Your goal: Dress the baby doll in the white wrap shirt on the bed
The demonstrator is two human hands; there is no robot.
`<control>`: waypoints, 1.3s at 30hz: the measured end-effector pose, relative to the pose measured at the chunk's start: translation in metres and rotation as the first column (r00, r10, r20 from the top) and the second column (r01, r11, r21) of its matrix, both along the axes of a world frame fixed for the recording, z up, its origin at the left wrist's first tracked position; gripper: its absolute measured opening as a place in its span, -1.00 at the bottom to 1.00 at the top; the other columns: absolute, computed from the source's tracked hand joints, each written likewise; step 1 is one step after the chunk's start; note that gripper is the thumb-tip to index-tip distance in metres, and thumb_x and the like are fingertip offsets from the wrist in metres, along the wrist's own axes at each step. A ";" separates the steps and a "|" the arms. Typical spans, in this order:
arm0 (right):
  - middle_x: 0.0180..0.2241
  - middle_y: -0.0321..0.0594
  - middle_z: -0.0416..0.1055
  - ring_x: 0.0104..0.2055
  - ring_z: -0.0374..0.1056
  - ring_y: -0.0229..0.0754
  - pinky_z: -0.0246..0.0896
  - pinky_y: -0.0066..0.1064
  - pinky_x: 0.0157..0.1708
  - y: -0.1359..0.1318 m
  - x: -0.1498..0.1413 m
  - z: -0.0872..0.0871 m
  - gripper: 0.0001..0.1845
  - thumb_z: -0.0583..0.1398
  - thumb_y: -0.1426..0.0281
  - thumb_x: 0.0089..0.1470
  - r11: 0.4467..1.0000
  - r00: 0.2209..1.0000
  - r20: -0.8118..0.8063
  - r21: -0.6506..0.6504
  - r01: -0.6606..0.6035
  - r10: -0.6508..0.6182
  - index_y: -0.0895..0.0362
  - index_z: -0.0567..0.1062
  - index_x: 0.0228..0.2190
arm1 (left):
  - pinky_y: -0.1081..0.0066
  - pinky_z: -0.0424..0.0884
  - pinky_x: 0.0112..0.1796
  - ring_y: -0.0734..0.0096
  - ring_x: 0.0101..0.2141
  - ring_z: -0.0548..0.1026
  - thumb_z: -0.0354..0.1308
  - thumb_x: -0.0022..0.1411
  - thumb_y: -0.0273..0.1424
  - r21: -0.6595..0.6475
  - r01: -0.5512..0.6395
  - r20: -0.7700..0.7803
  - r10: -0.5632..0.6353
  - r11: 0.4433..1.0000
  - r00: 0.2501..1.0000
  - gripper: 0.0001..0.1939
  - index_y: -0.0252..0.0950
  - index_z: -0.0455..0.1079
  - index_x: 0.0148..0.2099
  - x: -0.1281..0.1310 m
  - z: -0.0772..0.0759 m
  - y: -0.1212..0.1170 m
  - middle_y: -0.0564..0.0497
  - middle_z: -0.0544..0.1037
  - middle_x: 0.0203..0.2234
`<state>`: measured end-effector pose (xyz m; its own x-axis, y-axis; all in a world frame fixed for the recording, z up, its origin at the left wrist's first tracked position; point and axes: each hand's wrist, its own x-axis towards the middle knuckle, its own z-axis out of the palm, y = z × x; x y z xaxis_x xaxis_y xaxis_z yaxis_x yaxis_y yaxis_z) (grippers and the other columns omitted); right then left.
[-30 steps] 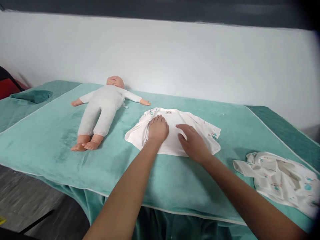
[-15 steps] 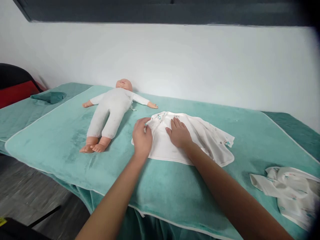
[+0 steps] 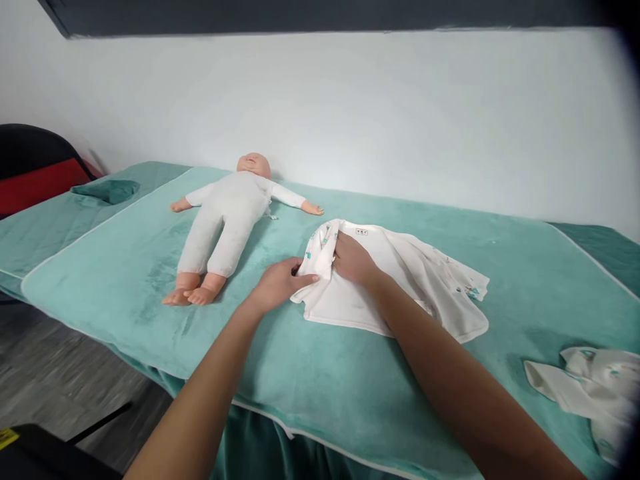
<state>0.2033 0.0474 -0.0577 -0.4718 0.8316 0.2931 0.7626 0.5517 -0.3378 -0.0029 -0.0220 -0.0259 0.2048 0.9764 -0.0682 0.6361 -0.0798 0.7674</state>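
A white baby shirt (image 3: pixel 400 280) with small prints lies spread on the teal towel (image 3: pixel 125 267) in the middle of the table. My left hand (image 3: pixel 277 283) pinches the shirt's left edge, fingers closed on the cloth. My right hand (image 3: pixel 353 260) presses on the shirt just beside it, fingers curled into the folded fabric. A baby doll (image 3: pixel 225 220) in a pale bodysuit lies on its back to the left, arms out, apart from both hands.
A second crumpled printed garment (image 3: pixel 590 387) lies at the right edge. A folded dark teal cloth (image 3: pixel 105 191) sits at the far left. A red and black chair (image 3: pixel 35 177) stands beyond it. A white wall runs behind the table.
My left hand slid off the shirt's top to its left edge and took hold of it. My right hand moved left across the shirt. The left side now bunches up.
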 end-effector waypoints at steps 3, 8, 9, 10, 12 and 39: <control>0.17 0.00 0.40 0.22 0.28 0.02 0.16 -0.16 0.24 0.001 0.004 0.003 -0.52 0.05 0.43 0.20 0.993 0.964 -0.253 -0.107 0.058 -0.084 0.20 0.41 0.13 | 0.47 0.29 -0.38 0.39 -0.36 0.45 0.19 0.17 -0.09 -0.001 -0.109 0.195 0.107 0.994 0.975 -0.67 -0.24 0.48 -0.21 0.002 -0.004 -0.003 0.08 0.56 -0.36; 0.19 -0.04 0.38 0.13 0.40 -0.09 0.33 -0.22 0.11 0.007 0.008 0.008 -0.48 0.05 0.25 0.26 0.896 0.614 -0.721 -0.441 -0.052 -0.319 0.13 0.28 0.19 | 0.49 0.18 -0.48 0.51 -0.51 0.29 0.21 0.16 -0.11 -0.008 -0.369 0.423 0.338 0.929 0.841 -0.70 -0.26 0.44 -0.29 -0.002 0.000 0.000 0.13 0.42 -0.52; 0.18 -0.03 0.39 0.10 0.42 -0.11 0.36 -0.23 0.07 0.007 0.009 0.008 -0.48 0.04 0.20 0.27 0.869 0.535 -0.763 -0.485 -0.100 -0.363 0.13 0.27 0.19 | 0.49 0.18 -0.49 0.52 -0.52 0.28 0.23 0.14 -0.13 -0.010 -0.403 0.446 0.365 0.915 0.817 -0.71 -0.26 0.45 -0.29 -0.004 0.003 0.002 0.13 0.42 -0.52; 0.15 -0.03 0.42 0.05 0.44 -0.12 0.39 -0.25 0.02 0.008 0.010 0.009 -0.48 0.06 0.16 0.27 0.845 0.472 -0.785 -0.516 -0.142 -0.400 0.13 0.29 0.17 | 0.49 0.18 -0.49 0.52 -0.52 0.28 0.25 0.13 -0.14 -0.012 -0.424 0.464 0.381 0.905 0.800 -0.72 -0.27 0.46 -0.28 -0.006 0.007 0.005 0.12 0.42 -0.51; 0.02 -0.06 0.50 -0.09 0.47 -0.15 0.41 -0.31 -0.12 0.007 0.011 0.011 -0.48 0.17 0.13 0.19 0.815 0.416 -0.802 -0.542 -0.205 -0.429 0.13 0.36 0.09 | 0.49 0.18 -0.50 0.52 -0.51 0.30 0.27 0.09 -0.18 -0.020 -0.422 0.494 0.376 0.906 0.784 -0.72 -0.29 0.48 -0.27 -0.010 0.016 0.013 0.09 0.44 -0.49; -0.43 -0.40 0.41 -0.46 0.35 -0.29 0.35 -0.46 -0.49 0.008 0.008 0.012 -0.13 0.33 0.32 -0.06 0.807 0.423 -0.771 -0.574 -0.139 -0.476 0.04 0.22 0.28 | 0.33 0.40 -0.18 0.28 -0.22 0.54 0.04 0.36 -0.27 0.200 -0.403 0.212 0.362 0.893 0.908 -0.77 -0.23 0.49 -0.13 0.007 -0.017 -0.046 0.02 0.63 -0.24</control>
<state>0.2109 0.0553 -0.0461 -0.0531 0.9980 -0.0333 -0.0565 -0.0362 -0.9977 0.0040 -0.0679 -0.0432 -0.1993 0.9644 0.1737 0.5200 -0.0462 0.8529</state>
